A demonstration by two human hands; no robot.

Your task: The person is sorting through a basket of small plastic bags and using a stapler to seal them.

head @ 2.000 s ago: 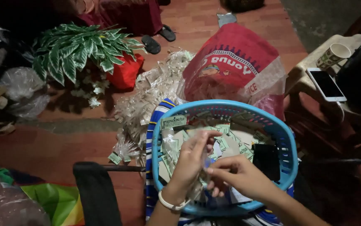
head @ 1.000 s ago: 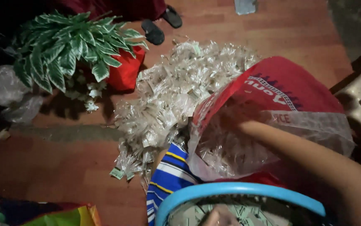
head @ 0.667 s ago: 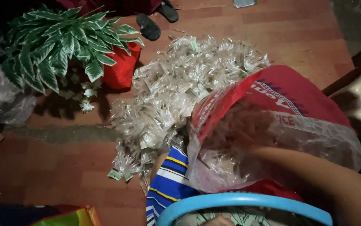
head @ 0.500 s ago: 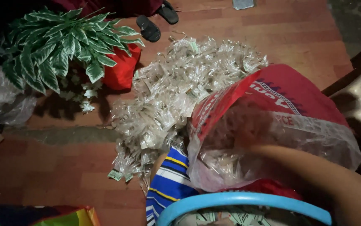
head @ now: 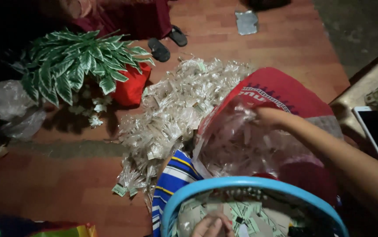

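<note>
While left hand (head: 211, 227) rests in basket (head: 246, 183), right hand (head: 268, 116) enters bag (head: 281, 90).

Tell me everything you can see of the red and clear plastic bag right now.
The plastic bag is large, thin and crinkly: red with a printed band on top, clear below, showing many small clear packets inside. It bulges upright on the floor behind the blue basket, beside the loose pile of packets. The right hand reaches into its mouth, fingers hidden by the plastic. A striped cloth lies against its lower left.

Right hand (head: 265, 116) now deeper inside the plastic bag (head: 259, 131) (formerly over basket (head: 206, 188)).
</note>
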